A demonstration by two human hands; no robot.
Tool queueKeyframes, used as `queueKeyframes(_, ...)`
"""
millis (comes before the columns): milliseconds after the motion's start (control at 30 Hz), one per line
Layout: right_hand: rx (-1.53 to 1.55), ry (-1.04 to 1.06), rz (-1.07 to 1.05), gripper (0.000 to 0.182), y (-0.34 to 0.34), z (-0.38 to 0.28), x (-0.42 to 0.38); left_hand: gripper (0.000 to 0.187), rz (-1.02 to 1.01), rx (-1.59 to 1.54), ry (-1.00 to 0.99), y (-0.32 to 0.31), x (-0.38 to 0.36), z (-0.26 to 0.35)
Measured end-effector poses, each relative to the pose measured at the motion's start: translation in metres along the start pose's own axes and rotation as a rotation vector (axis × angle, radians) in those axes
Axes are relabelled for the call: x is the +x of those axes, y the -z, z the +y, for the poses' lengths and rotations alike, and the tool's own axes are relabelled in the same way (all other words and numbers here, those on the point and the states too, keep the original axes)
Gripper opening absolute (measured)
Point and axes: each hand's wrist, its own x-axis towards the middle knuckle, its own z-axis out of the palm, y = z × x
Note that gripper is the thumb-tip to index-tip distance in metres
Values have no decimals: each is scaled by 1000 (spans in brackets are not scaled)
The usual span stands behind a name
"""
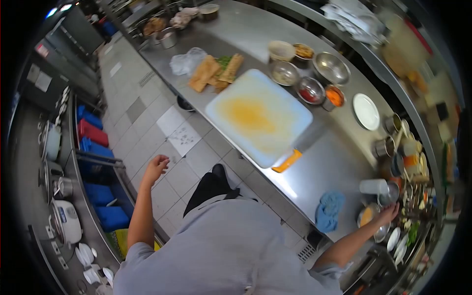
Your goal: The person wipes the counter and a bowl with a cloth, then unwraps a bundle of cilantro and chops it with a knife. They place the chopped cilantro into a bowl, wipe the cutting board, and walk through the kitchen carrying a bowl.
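Note:
My left hand (156, 167) hangs over the tiled floor with its fingers loosely curled; I cannot make out whether anything is in them. On the right, my right hand (387, 215) reaches over the metal bowl (367, 216) with yellow contents, near a clear plastic container (373, 187); its fingertips are too small to read. A blue cloth (330, 211) lies crumpled on the steel counter (314, 172), left of that hand. The stained white cutting board (260, 118) lies farther up the counter, with an orange-handled knife (287, 161) at its lower right corner.
Behind the board stand metal bowls (332, 68) and a bowl of orange pieces (335, 97). A white plate (366, 111) lies to their right. Brown flat pieces (204, 73) and a plastic bag (189, 61) are beyond the board. Blue bins (112, 218) stand at left.

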Motion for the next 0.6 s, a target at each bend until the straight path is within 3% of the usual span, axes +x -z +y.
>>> queueKeyframes(33, 99, 43, -21, 31, -18, -15, -42, 27, 1, -58, -5, 1, 3, 8)
queueKeyframes(133, 60, -135, -154, 27, -78, -18, -142, 27, 29, -28, -50, 7, 41, 31)
queueKeyframes(200, 40, -246, -403, 25, -136, 0, -213, 26, 13, 91, -263, 7, 90, 49)
queueKeyframes(300, -147, -198, -827, 30, -245, -9, -344, 33, 7, 182, -454, -13, 180, 95)
queueKeyframes(367, -203, -209, -1092, 38, -325, -27, -424, 42, 101, 344, -772, -32, 244, 125)
queueKeyframes(467, -183, -41, -1287, 46, -444, -8, -513, 50, 193, 521, -836, -56, 309, 169)
queueKeyframes(600, -384, 77, -1264, 51, -584, -1, -585, 40, 121, 570, -760, -57, 382, 171)
